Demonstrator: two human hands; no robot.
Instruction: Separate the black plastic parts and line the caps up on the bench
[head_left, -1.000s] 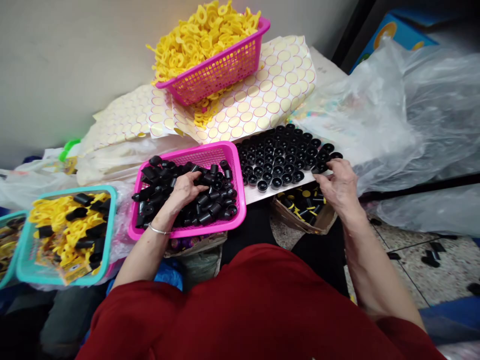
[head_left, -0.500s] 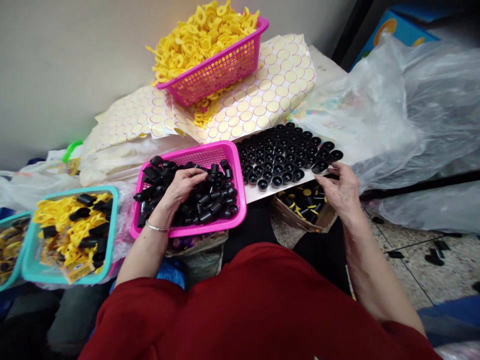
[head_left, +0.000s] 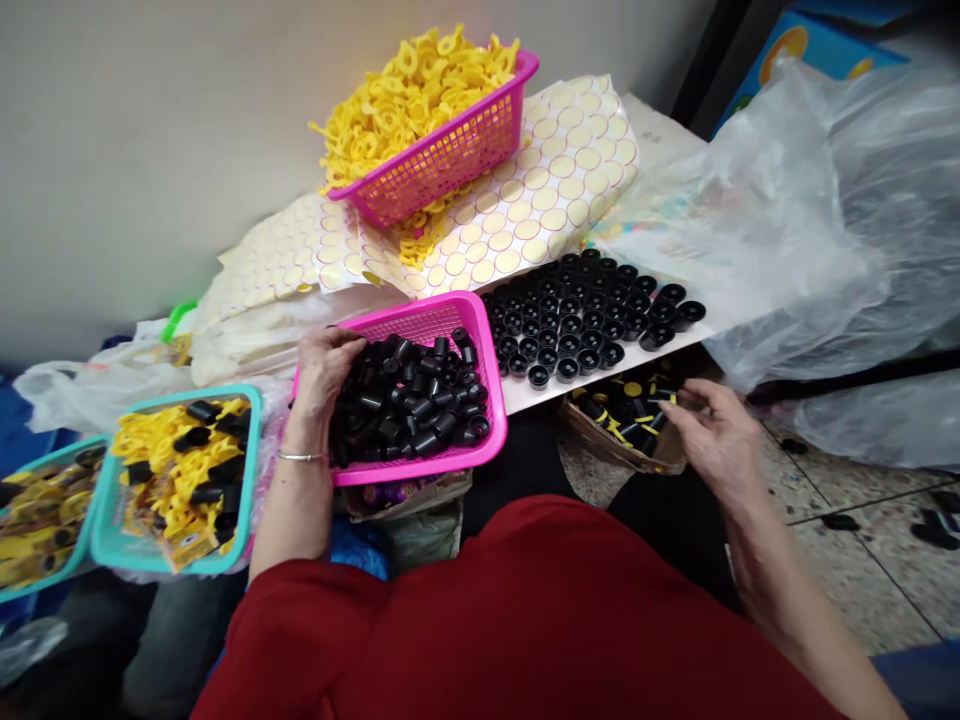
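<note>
My left hand (head_left: 321, 368) lies at the left end of a pink basket (head_left: 420, 466), its fingers curled into the heap of black caps (head_left: 420, 402) inside. A thin bangle sits on that wrist. My right hand (head_left: 712, 432) hovers with fingers spread over a small cardboard box (head_left: 600, 442) of black and yellow parts, just below the white board (head_left: 525, 394). On that board stand rows of black caps (head_left: 585, 320), open side up. I see nothing held in the right hand.
A second pink basket (head_left: 457, 160) heaped with yellow rings rests on sheets of round stickers (head_left: 555, 180) at the back. Two teal trays (head_left: 251, 470) of mixed yellow and black parts sit left. Clear plastic bags (head_left: 810, 230) fill the right. Loose caps (head_left: 937, 525) lie on the floor.
My left hand slid from the middle of the basket to its left end. My right hand drew back from the board's edge down over the cardboard box. The view shifted left.
</note>
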